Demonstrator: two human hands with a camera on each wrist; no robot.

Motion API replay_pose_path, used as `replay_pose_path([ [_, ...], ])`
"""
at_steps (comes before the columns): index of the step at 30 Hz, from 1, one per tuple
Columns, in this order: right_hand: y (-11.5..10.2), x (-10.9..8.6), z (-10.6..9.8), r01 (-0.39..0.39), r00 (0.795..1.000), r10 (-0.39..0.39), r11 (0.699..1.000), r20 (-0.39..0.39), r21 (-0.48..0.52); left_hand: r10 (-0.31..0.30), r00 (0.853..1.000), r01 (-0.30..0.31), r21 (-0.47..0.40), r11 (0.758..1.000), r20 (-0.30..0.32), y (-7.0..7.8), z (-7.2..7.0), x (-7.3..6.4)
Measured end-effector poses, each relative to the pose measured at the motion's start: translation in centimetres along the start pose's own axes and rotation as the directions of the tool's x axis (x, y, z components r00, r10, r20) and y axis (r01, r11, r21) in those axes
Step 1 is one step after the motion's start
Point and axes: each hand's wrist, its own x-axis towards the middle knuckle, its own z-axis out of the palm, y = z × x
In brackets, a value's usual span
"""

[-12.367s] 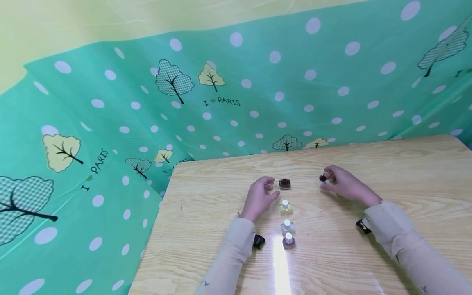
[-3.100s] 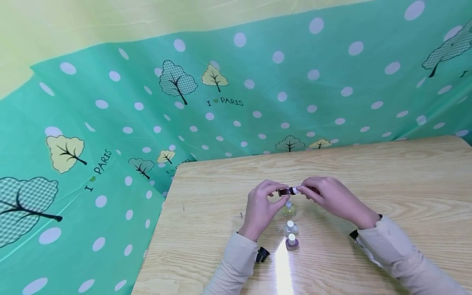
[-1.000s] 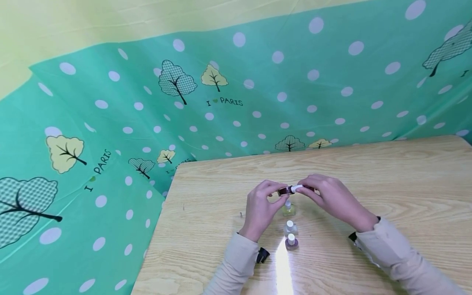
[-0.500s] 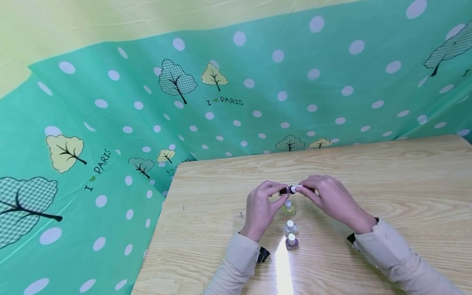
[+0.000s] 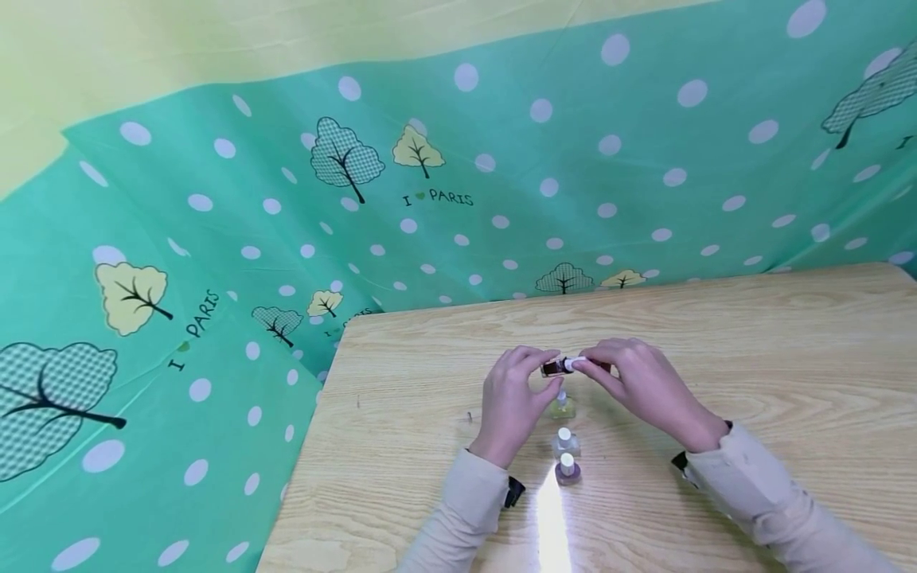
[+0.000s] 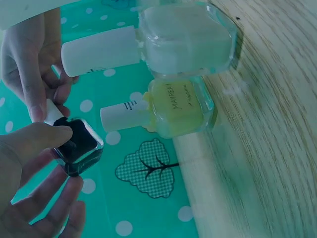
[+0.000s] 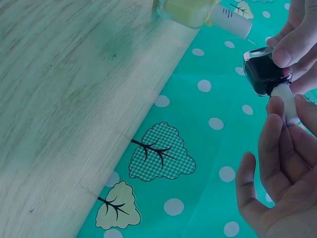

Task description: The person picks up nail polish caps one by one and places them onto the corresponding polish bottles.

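Observation:
A small glass nail polish bottle (image 5: 553, 368) with dark red polish is held on its side above the table. My left hand (image 5: 510, 402) pinches its body between thumb and fingers. At the neck, my right hand (image 5: 640, 386) pinches the white cap (image 7: 285, 99), which sits against the bottle in the right wrist view. The left wrist view shows the left thumb lying across the dark glass of the nail polish bottle (image 6: 86, 144). Just below the hands stands a yellow nail polish bottle (image 5: 563, 408) with a white cap.
Nearer the body, a pale nail polish bottle (image 5: 566, 446) and a purple one (image 5: 568, 475) stand upright, close together, both white-capped. A bright reflection crosses the wooden table (image 5: 401, 477). Behind hangs a green dotted cloth (image 5: 430, 239).
Earlier the dark bottle stood uncapped on the table while the right hand held its cap apart. Bottle and cap have since come together, raised and tilted sideways. Over the last second the hands barely shift.

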Motion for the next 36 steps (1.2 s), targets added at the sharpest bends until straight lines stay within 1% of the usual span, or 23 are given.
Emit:
replay_pose_path([
  [4,-0.1,0.0,-0.1,-0.008,1.000,0.008,1.000,0.007,0.009,0.029,0.999,-0.029,0.017,0.999,-0.012,0.1,0.1,0.1],
  [7,-0.1,0.0,-0.1,-0.024,1.000,0.024,0.999,0.012,0.024,0.034,0.999,-0.033,0.024,0.999,-0.008,0.2,0.1,0.2],
  [13,-0.1,0.0,0.0,-0.056,0.998,0.055,0.997,0.023,0.061,0.008,1.000,-0.008,0.001,1.000,0.025,0.2,0.1,0.3],
  [19,0.0,0.0,-0.1,-0.059,0.998,0.057,0.993,0.027,0.100,-0.018,0.999,0.019,-0.037,0.999,0.041,0.0,0.3,0.3],
  [25,0.3,-0.2,0.0,-0.069,0.997,0.066,0.991,0.025,0.114,-0.067,0.996,0.073,-0.105,0.992,0.060,-0.8,0.9,0.3],
  [30,0.7,-0.3,0.1,-0.076,0.997,0.072,0.990,0.034,0.117,-0.113,0.990,0.128,-0.190,0.973,0.088,-1.6,1.4,0.2],
  [32,0.8,-0.5,0.1,-0.082,0.996,0.077,0.990,0.043,0.115,-0.133,0.985,0.154,-0.217,0.964,0.108,-1.9,1.5,0.3],
  [36,1.3,-0.8,0.3,-0.099,0.993,0.092,0.989,0.070,0.109,-0.185,0.970,0.221,-0.254,0.942,0.158,-2.4,1.9,0.3],
])
